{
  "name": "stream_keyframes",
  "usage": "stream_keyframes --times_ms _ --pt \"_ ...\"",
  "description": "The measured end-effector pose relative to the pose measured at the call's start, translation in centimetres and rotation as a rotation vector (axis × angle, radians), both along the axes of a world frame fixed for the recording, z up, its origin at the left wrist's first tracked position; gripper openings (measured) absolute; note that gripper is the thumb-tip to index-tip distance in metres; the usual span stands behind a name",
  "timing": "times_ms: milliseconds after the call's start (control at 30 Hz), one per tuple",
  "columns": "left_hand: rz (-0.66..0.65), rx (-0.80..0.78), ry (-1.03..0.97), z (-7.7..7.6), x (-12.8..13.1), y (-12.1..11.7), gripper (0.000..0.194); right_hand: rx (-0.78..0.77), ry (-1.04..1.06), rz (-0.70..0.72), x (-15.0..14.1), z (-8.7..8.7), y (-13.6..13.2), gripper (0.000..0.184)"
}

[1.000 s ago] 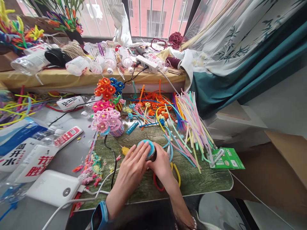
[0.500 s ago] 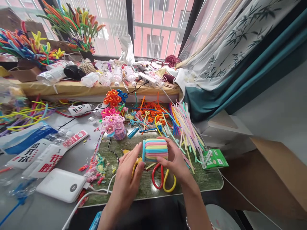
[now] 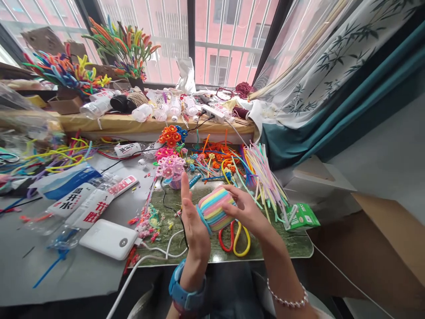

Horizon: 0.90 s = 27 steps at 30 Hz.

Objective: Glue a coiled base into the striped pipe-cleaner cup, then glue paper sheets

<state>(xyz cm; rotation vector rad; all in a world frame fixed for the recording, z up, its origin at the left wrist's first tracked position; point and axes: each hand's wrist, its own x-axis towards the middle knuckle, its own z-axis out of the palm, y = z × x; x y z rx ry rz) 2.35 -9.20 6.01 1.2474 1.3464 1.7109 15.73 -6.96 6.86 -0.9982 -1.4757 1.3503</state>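
A small cup covered in striped pipe cleaners [image 3: 215,210], pink, yellow and blue with a blue rim, is tilted between my hands above the green board [image 3: 265,253]. My right hand [image 3: 249,210] grips its right end, thumb and fingers on opposite sides. My left hand [image 3: 194,221] is upright with its fingers stretched out, the palm against or close beside the blue rim. Under the cup lie a red loop [image 3: 222,246] and a yellow loop [image 3: 245,248], which look like scissor handles; their other end is hidden.
Pipe-cleaner flowers in a pot [image 3: 170,167] stand behind my left hand. Loose pastel pipe cleaners [image 3: 262,177] lie at the right, near a green packet [image 3: 303,216]. At the left are a white power bank [image 3: 106,239], its cable and plastic bottles [image 3: 89,208].
The cup has tilted, its rim end turning down. My left hand has turned upright with fingers extended; the yellow thing seen at it is out of sight. The view has shifted left.
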Motion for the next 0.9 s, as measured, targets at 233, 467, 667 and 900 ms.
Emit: stream_keyframes --times_ms 233,467,667,900 --pt "-0.026 -0.024 -0.048 0.7 0.0 -0.7 0.056 0.045 -0.011 0.077 -0.2 0.0 0.2 0.048" --pt "0.021 0.012 -0.051 1.0 -0.3 -1.0 0.056 0.059 -0.005 0.132 -0.3 0.3 0.1 0.053" --pt "0.108 0.151 -0.093 2.0 -0.1 -2.1 0.050 0.085 0.079 0.154 0.6 0.7 0.2 0.069" --pt "0.166 0.140 0.005 1.9 0.8 -2.2 0.052 0.119 0.011 0.174 -0.6 1.7 0.2 0.069"
